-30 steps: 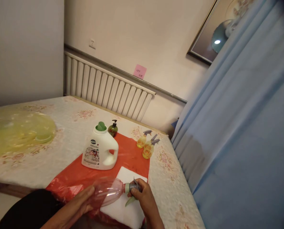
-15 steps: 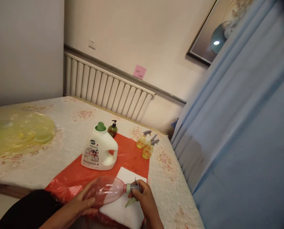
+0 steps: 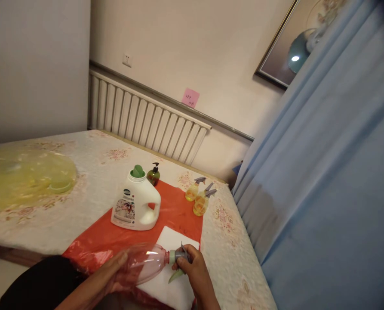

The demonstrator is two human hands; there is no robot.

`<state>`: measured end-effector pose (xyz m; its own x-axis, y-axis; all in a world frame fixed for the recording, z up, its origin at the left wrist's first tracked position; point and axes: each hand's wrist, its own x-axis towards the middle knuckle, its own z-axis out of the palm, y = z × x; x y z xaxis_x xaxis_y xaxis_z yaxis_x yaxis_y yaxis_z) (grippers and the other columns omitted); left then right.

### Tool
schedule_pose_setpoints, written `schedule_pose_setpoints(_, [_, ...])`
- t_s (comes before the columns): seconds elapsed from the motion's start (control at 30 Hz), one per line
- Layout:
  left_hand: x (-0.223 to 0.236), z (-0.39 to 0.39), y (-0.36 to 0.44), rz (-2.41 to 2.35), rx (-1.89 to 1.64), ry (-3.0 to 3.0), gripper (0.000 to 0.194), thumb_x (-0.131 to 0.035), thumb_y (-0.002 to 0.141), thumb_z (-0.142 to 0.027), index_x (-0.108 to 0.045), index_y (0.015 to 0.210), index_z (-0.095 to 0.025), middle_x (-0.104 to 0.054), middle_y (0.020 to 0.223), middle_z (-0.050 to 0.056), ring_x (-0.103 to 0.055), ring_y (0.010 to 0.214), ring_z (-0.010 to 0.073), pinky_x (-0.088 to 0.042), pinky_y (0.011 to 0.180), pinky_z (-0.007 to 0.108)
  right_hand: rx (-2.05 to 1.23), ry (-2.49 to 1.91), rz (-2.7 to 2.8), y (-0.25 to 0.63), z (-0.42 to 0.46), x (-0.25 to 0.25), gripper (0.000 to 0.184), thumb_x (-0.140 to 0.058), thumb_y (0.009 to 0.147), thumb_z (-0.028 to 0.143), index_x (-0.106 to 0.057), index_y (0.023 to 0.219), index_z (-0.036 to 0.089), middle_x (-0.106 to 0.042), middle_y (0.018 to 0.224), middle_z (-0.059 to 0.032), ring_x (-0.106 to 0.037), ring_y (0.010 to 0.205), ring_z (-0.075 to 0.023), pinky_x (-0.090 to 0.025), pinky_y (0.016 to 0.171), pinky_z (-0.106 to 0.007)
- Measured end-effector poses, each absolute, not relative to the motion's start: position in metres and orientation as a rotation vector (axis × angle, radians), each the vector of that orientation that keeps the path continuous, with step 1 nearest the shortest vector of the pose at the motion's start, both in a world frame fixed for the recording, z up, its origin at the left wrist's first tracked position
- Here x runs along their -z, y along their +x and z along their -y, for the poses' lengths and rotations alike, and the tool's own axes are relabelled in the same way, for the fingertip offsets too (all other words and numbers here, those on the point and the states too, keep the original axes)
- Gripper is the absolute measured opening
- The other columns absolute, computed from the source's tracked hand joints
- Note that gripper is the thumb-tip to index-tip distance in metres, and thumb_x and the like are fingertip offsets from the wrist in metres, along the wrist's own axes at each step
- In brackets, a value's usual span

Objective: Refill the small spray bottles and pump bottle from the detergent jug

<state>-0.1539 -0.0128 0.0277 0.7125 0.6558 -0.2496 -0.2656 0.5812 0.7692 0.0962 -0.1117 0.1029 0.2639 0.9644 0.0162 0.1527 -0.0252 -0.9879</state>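
Note:
A clear pinkish spray bottle (image 3: 148, 263) lies on its side in the air above a white pad (image 3: 166, 287). My left hand (image 3: 116, 271) is wrapped round the bottle's base end, its fingers partly hidden behind the plastic. With my right hand (image 3: 192, 267) I grip the grey and green spray head (image 3: 179, 257) at the bottle's neck; the trigger points down below my fingers. Under the pad spreads a red plastic sheet (image 3: 175, 209). Just beyond my hands stands a white jug (image 3: 136, 204) with a green cap in its mouth.
Two small yellow spray bottles (image 3: 200, 203) stand at the sheet's right edge. Behind the jug is a dark green pump bottle (image 3: 153, 175). Yellow plastic film (image 3: 24, 178) lies at the left of the flowered bed cover (image 3: 114, 153). A blue curtain (image 3: 333, 172) hangs on the right.
The bottle's base end has dipped a little and my left hand has shifted round it, its fingers more on top. My right hand stays on the spray head. The view has moved slightly.

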Motion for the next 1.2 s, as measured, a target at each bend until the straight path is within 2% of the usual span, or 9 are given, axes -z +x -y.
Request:
schedule_pose_setpoints(0.2, [-0.046,0.018,-0.154,-0.500,-0.608,0.753,0.068,-0.062,0.080,-0.062,-0.056,0.137,-0.025,-0.062,0.139,0.013,-0.056,0.128,0.0369,-0.044,0.108,0.048,-0.913,-1.448,1.098,0.099,0.111,-0.097,0.008,-0.063,0.073,0.019,-0.064,0.081,0.017,-0.068,0.064,-0.0005,-0.060,0.063,-0.0181,-0.044,0.066,-0.028])
schedule_pose_setpoints(0.43, [-0.059,0.019,-0.162,-0.451,-0.552,0.783,0.056,-0.065,0.086,-0.042,-0.052,0.139,-0.031,-0.059,0.144,0.006,-0.055,0.130,0.0314,-0.044,0.110,0.046,-0.897,-1.440,1.053,0.103,0.112,-0.093,0.011,-0.064,0.073,0.022,-0.064,0.083,0.016,-0.067,0.064,-0.0011,-0.061,0.063,-0.0181,-0.044,0.066,-0.028])
schedule_pose_setpoints(0.53, [-0.053,0.018,-0.164,-0.525,-0.532,0.800,0.058,-0.067,0.084,-0.044,-0.053,0.138,-0.025,-0.067,0.132,0.011,-0.064,0.120,0.0324,-0.052,0.100,0.044,-0.897,-1.454,1.058,0.103,0.112,-0.092,0.011,-0.062,0.074,0.020,-0.065,0.084,0.016,-0.067,0.064,-0.0012,-0.061,0.063,-0.0177,-0.044,0.066,-0.028])
schedule_pose_setpoints(0.73, [-0.020,0.006,-0.154,-0.781,-0.493,0.822,0.083,-0.055,0.079,-0.071,-0.045,0.141,-0.016,-0.080,0.096,0.016,-0.076,0.080,0.0318,-0.060,0.067,0.039,-0.866,-1.467,1.101,0.101,0.107,-0.099,0.012,-0.059,0.075,0.018,-0.064,0.085,0.016,-0.068,0.065,-0.0008,-0.061,0.064,-0.0175,-0.043,0.067,-0.027])
schedule_pose_setpoints(0.8, [-0.014,0.002,-0.148,-0.861,-0.478,0.865,0.083,-0.050,0.078,-0.075,-0.051,0.135,-0.014,-0.079,0.077,0.015,-0.075,0.068,0.0312,-0.059,0.059,0.038,-0.839,-1.477,1.120,0.099,0.103,-0.104,0.013,-0.058,0.075,0.017,-0.064,0.086,0.017,-0.068,0.066,-0.0009,-0.061,0.065,-0.0178,-0.043,0.067,-0.027])
schedule_pose_setpoints(0.9, [-0.016,-0.003,-0.139,-0.940,-0.439,0.948,0.077,-0.046,0.076,-0.079,-0.066,0.112,-0.014,-0.074,0.060,0.015,-0.072,0.055,0.0322,-0.058,0.053,0.040,-0.816,-1.464,1.152,0.095,0.095,-0.112,0.012,-0.058,0.075,0.018,-0.064,0.085,0.017,-0.069,0.068,-0.0013,-0.062,0.066,-0.0182,-0.044,0.066,-0.028])
schedule_pose_setpoints(1.07, [-0.022,-0.011,-0.123,-1.216,-0.372,1.201,0.067,-0.030,0.084,-0.075,-0.065,0.082,-0.018,-0.068,0.049,0.012,-0.070,0.048,0.0321,-0.057,0.049,0.042,-0.750,-1.542,1.199,0.082,0.079,-0.121,0.010,-0.056,0.073,0.016,-0.064,0.080,0.017,-0.067,0.066,0.0000,-0.060,0.064,-0.0173,-0.043,0.065,-0.027])
schedule_pose_setpoints(1.13, [-0.018,-0.018,-0.120,-1.266,-0.378,1.376,0.063,-0.025,0.088,-0.069,-0.063,0.084,-0.018,-0.069,0.052,0.010,-0.070,0.049,0.0331,-0.058,0.051,0.045,-0.711,-1.596,1.233,0.076,0.073,-0.122,0.008,-0.056,0.072,0.015,-0.063,0.075,0.018,-0.065,0.064,0.0010,-0.057,0.062,-0.0163,-0.042,0.063,-0.026])
schedule_pose_setpoints(1.2, [-0.012,-0.027,-0.121,-1.266,-0.434,1.529,0.053,-0.030,0.089,-0.061,-0.062,0.090,-0.019,-0.074,0.067,0.012,-0.073,0.061,0.0350,-0.059,0.062,0.050,-0.680,-1.630,1.250,0.072,0.069,-0.121,0.007,-0.055,0.072,0.015,-0.062,0.073,0.018,-0.064,0.063,0.0019,-0.056,0.061,-0.0157,-0.041,0.061,-0.025])
